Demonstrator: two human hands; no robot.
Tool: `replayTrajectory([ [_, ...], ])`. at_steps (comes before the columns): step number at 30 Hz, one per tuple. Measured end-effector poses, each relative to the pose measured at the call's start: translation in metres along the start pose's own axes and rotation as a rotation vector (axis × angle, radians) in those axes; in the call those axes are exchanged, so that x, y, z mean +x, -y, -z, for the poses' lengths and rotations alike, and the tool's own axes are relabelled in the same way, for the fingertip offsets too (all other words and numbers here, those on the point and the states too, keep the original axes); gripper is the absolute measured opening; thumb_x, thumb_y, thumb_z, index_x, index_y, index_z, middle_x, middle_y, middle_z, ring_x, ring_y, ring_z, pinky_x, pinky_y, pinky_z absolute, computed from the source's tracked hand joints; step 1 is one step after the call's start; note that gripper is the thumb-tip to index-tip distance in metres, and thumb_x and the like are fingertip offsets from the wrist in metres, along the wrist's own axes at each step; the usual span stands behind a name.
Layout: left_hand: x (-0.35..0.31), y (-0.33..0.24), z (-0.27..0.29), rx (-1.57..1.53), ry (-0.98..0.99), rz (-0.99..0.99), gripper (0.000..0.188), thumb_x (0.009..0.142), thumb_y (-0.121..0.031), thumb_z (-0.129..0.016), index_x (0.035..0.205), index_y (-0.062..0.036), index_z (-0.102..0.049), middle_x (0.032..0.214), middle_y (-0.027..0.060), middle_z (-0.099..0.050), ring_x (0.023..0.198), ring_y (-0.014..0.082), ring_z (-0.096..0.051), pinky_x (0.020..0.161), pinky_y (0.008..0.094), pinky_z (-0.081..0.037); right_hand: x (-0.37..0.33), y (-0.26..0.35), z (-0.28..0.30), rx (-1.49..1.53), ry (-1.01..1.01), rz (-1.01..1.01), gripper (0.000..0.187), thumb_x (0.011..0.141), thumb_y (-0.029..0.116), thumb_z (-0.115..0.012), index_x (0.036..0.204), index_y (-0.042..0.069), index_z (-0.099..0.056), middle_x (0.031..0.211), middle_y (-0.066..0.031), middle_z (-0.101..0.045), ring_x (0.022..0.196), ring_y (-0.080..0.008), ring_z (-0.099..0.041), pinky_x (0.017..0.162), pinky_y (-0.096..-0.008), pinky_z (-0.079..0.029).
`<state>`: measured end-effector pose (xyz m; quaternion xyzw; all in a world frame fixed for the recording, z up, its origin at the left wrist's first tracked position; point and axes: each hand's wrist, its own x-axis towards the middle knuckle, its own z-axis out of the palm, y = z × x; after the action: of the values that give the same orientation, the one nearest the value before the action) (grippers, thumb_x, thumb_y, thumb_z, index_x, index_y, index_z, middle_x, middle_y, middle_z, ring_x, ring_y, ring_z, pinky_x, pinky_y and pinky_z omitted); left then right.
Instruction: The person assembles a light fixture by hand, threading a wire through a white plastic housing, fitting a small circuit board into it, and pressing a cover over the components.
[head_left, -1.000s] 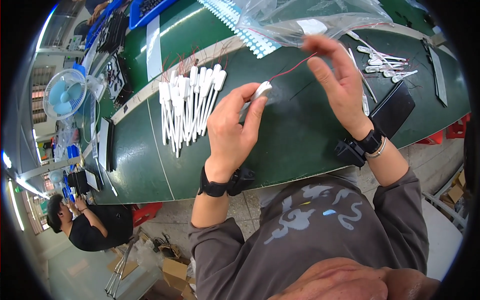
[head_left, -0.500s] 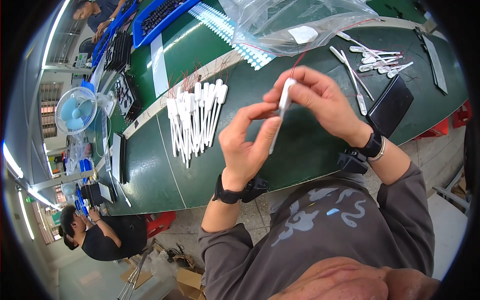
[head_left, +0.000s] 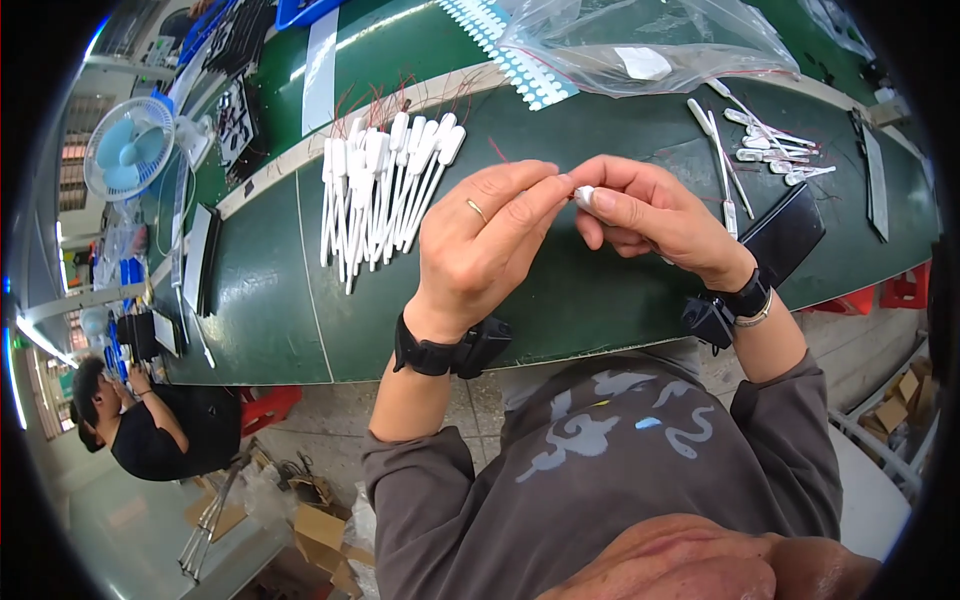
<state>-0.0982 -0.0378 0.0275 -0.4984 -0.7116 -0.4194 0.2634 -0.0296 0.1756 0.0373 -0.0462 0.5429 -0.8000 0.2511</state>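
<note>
In front of me, over the green table, my right hand (head_left: 650,212) grips a white plastic stick (head_left: 585,197) with a wider, paddle-like end. Only that end shows between thumb and forefinger; most of the stick is hidden by the hand. My left hand (head_left: 490,235) is closed in a pinch at the same end, its fingertips touching those of the right. A thin red wire (head_left: 497,150) sticks out behind the left fingers, and the pinch itself is hidden. To the left of my hands lies a bundle of similar white sticks (head_left: 375,152) with red wires at their wide ends.
More white sticks with clear-looking ends (head_left: 770,140) lie at the right, beside a black flat device (head_left: 785,232). A clear plastic bag (head_left: 690,50) and a sheet of white stickers (head_left: 520,60) lie at the back. A fan (head_left: 130,148) and another person (head_left: 165,420) are at the left.
My left hand has turned over and moved up to the wired end. The stick, upright between both hands before, is now mostly hidden in my right hand. The view has shifted slightly.
</note>
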Motion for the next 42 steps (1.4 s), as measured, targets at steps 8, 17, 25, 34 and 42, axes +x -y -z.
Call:
replayTrajectory([
  [8,-0.002,-0.006,0.004,0.062,0.007,0.051,0.029,0.070,0.005,-0.081,0.096,-0.0042,-0.072,0.088,0.0064,-0.064,0.077,0.0241,-0.066,0.063,0.0345,-0.055,0.000,0.000,-0.001,-0.038,-0.033,-0.003,0.022,0.107,0.026,-0.053,0.118,0.007,-0.055,0.087,-0.0023,-0.063,0.058,-0.0012,-0.035,0.051,-0.0189,-0.026],
  [17,0.000,-0.008,0.003,0.010,0.010,0.071,0.026,0.069,0.004,-0.081,0.091,-0.0053,-0.070,0.086,0.0053,-0.061,0.073,0.0232,-0.062,0.062,0.0334,-0.052,0.000,0.000,-0.001,-0.164,-0.051,0.047,0.021,0.106,0.024,-0.056,0.116,0.006,-0.056,0.088,-0.0023,-0.064,0.062,-0.0012,-0.038,0.054,-0.0184,-0.028],
  [25,0.001,-0.009,0.006,-0.011,-0.007,0.086,0.025,0.071,0.007,-0.081,0.091,-0.0049,-0.074,0.081,0.0050,-0.065,0.071,0.0198,-0.063,0.059,0.0299,-0.050,0.001,-0.004,-0.001,-0.206,-0.045,0.132,0.022,0.106,0.025,-0.056,0.116,0.006,-0.056,0.089,-0.0023,-0.064,0.067,-0.0012,-0.042,0.057,-0.0180,-0.029],
  [34,-0.001,-0.012,0.002,-0.030,-0.016,0.115,0.023,0.070,0.005,-0.079,0.086,-0.0061,-0.066,0.078,0.0044,-0.055,0.068,0.0227,-0.057,0.058,0.0333,-0.047,-0.001,-0.003,-0.001,-0.183,-0.036,0.055,0.022,0.108,0.026,-0.053,0.119,0.008,-0.058,0.091,0.0015,-0.063,0.071,0.0000,-0.041,0.059,-0.0173,-0.031],
  [42,-0.004,-0.014,-0.001,-0.083,0.002,0.221,0.021,0.072,0.004,-0.078,0.082,-0.0065,-0.064,0.077,0.0050,-0.055,0.069,0.0237,-0.057,0.059,0.0346,-0.048,0.000,-0.007,-0.003,-0.162,-0.046,0.024,0.022,0.108,0.031,-0.050,0.114,0.010,-0.053,0.083,0.0031,-0.053,0.064,-0.0015,-0.035,0.054,-0.0189,-0.024],
])
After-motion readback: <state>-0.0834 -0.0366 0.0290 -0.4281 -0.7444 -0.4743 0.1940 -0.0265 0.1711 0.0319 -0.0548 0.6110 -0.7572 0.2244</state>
